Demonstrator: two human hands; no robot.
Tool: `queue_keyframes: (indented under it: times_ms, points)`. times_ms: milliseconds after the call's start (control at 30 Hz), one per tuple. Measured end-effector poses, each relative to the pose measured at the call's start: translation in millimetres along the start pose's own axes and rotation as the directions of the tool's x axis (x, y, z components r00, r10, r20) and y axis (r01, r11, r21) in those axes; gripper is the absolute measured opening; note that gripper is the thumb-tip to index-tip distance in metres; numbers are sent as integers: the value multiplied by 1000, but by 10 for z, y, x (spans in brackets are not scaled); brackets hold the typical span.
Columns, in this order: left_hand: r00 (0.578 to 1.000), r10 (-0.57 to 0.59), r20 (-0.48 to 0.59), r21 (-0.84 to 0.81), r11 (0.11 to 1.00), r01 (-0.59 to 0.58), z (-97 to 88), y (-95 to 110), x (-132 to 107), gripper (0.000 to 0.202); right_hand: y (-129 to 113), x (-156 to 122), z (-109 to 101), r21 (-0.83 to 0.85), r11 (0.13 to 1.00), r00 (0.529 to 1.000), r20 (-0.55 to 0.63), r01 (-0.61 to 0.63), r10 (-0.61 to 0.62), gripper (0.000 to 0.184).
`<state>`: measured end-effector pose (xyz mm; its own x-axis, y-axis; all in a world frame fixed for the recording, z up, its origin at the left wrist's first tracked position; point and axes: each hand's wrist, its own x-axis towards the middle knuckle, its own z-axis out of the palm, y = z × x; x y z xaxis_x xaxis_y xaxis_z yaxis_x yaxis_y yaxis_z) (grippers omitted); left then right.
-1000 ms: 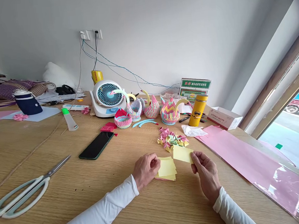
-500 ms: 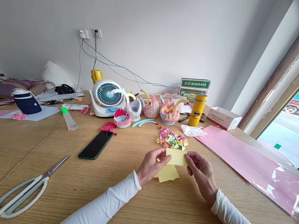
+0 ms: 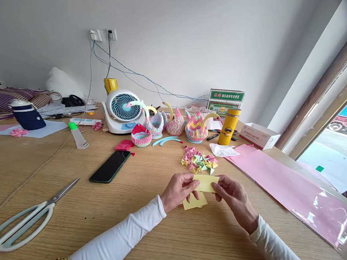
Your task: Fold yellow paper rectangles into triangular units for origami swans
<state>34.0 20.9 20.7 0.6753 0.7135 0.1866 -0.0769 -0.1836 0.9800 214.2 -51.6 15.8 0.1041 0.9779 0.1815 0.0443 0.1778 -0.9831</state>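
Note:
Between my two hands a small yellow slip of paper [image 3: 206, 183] is held up, its long side level. My left hand [image 3: 178, 190] pinches its left end between thumb and fingers. At the right end, my right hand [image 3: 233, 192] grips it with the thumb in front and the fingers behind. Beneath the slip lie more yellow paper sheets [image 3: 194, 201] on the wooden table [image 3: 157, 235], partly covered by my left fingers. Just beyond my hands is a heap of folded paper pieces [image 3: 198, 160] in pink, yellow and green.
Large scissors [image 3: 27, 225] and a phone [image 3: 110, 167] lie on the left. Several paper swans [image 3: 196, 127] stand at the back beside a fan [image 3: 124, 110]. Pink sheets [image 3: 283, 189] stretch along the right, near a yellow canister [image 3: 229, 127] and a sticky note box [image 3: 259, 135].
My right hand has shifted its thumb inward along the yellow slip. The slip sits slightly lower, and my left fingers now reach down over the sheets below.

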Motion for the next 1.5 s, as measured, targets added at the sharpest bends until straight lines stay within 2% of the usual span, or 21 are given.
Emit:
queue_keyframes:
  times_ms: [100, 200, 400, 567, 733, 833, 933, 1233, 1400, 1500]
  points:
    - [998, -9, 60, -86, 996, 14, -16, -21, -3, 39, 11, -6, 0, 46, 999, 1000, -17, -1, 1, 25]
    - [997, -40, 64, -190, 980, 52, -27, -45, -10, 41, -1, -21, 2, 90, 996, 999, -27, -23, 26, 24]
    - [994, -103, 26, -317, 943, 106, -14, -32, -25, 24, 21, -35, 8, 149, 989, 1000, -6, -19, 20, 16]
    - [990, -141, 7, -353, 926, 134, -11, 5, -26, 14, 36, -29, -7, 51, 999, 1000, 15, 13, -14, 17]
    - [977, -194, 88, -398, 892, 213, -27, 19, -32, 29, 29, -41, -9, -46, 998, 998, 53, 41, -39, 20]
    - [963, -239, 127, -310, 912, 268, -13, 46, -39, 43, 55, -47, -7, -91, 994, 995, 82, 68, -60, 19]
    - [950, -288, 123, -244, 919, 310, 3, 65, -48, 47, 73, -52, -8, -126, 987, 992, 97, 95, -83, 20]
    - [918, -386, 89, -412, 825, 387, -30, 62, -55, 38, -35, -69, 1, -102, 994, 993, 109, 51, -39, 22]
    - [899, -424, 108, -512, 752, 416, -24, 60, -52, 36, -28, -66, 10, -246, 938, 968, 125, 243, -218, 18]
    - [907, -395, 145, -510, 756, 410, -9, 66, -61, 37, 14, -49, 11, -286, 923, 966, 94, 257, -240, 11]
